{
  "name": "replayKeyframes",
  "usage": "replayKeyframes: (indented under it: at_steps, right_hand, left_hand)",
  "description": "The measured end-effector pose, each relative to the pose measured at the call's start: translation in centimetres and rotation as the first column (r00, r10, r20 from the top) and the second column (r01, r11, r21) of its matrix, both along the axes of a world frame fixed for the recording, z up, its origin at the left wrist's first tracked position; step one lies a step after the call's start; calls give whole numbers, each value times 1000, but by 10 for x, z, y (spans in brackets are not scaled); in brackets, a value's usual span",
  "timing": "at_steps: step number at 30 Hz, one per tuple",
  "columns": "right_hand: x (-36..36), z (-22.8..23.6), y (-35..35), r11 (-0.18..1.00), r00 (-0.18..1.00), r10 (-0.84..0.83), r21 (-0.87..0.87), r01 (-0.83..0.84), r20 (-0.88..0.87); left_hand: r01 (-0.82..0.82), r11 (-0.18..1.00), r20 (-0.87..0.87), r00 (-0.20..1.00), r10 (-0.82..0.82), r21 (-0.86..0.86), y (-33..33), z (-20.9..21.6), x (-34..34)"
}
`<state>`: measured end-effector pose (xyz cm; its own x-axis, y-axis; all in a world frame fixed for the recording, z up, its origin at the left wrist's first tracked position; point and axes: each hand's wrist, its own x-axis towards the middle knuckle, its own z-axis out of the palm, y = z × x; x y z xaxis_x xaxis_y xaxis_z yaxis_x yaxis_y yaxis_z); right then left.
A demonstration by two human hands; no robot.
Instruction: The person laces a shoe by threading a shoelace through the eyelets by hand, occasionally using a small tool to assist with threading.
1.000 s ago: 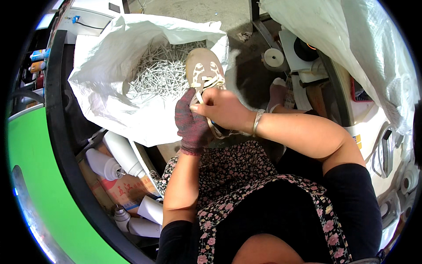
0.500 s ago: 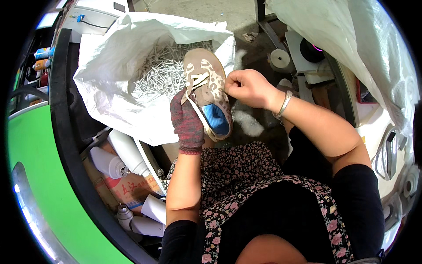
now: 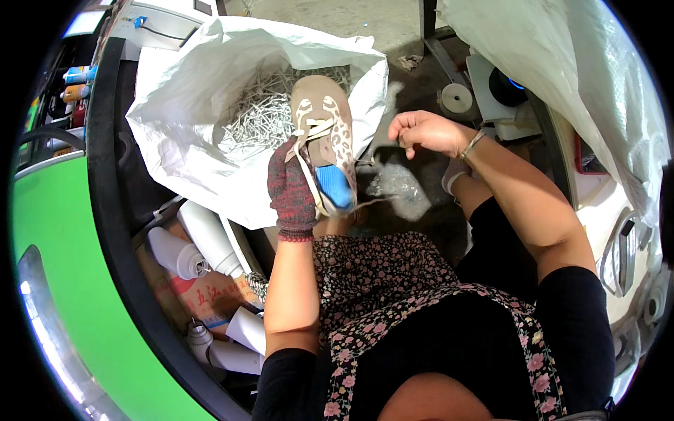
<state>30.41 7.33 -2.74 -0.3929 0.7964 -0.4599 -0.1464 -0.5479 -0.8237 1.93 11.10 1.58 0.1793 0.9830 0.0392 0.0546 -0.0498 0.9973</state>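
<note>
My left hand (image 3: 292, 193), in a dark red and black knit glove, grips a beige sneaker (image 3: 323, 133) with a leopard-like pattern, cream laces and a blue inside. The shoe stands toe away from me, above the near right part of a white sack (image 3: 175, 133). Thin lace-like strands (image 3: 371, 203) stick out from the shoe's right side. To the right of the shoe and apart from it, my bare right hand (image 3: 428, 133) hovers with loosely bent fingers. Nothing shows in it. A metal bangle circles that wrist.
Many thin whitish sticks (image 3: 260, 116) fill the sack. Left stands a green panel (image 3: 53, 231) with a black edge; white cylinders (image 3: 210, 235) lie on a carton (image 3: 207, 298) beside it. Clear plastic (image 3: 407, 196) lies below my right hand. A white roll (image 3: 456, 98) stands far right.
My right hand has left the shoe's side and moved right, its fist loosening. Strands now stick out at the shoe's right side. My left hand and the shoe have turned slightly.
</note>
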Motion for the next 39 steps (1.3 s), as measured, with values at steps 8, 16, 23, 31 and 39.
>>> replayKeyframes:
  at_steps: [8, 16, 23, 31, 39]
  right_hand:
    - [-29, 39, 12, 632, 640, -651, 758, 161, 408]
    - [-31, 74, 17, 334, 659, -618, 902, -272, 428]
    - [-55, 49, 6, 717, 749, -267, 644, -267, 606]
    - [-74, 78, -13, 642, 857, 7, 655, -400, 516]
    - [-57, 53, -2, 978, 974, -58, 207, 12, 218]
  left_hand:
    - [94, 909, -407, 909, 88, 406, -8, 9, -3]
    - [492, 571, -675, 721, 157, 658, -9, 40, 20]
    - [667, 708, -945, 326, 4, 233, -16, 10, 19]
    - [663, 748, -651, 576, -494, 19, -7, 44, -11]
    - [133, 982, -523, 852, -43, 135, 17, 80, -9]
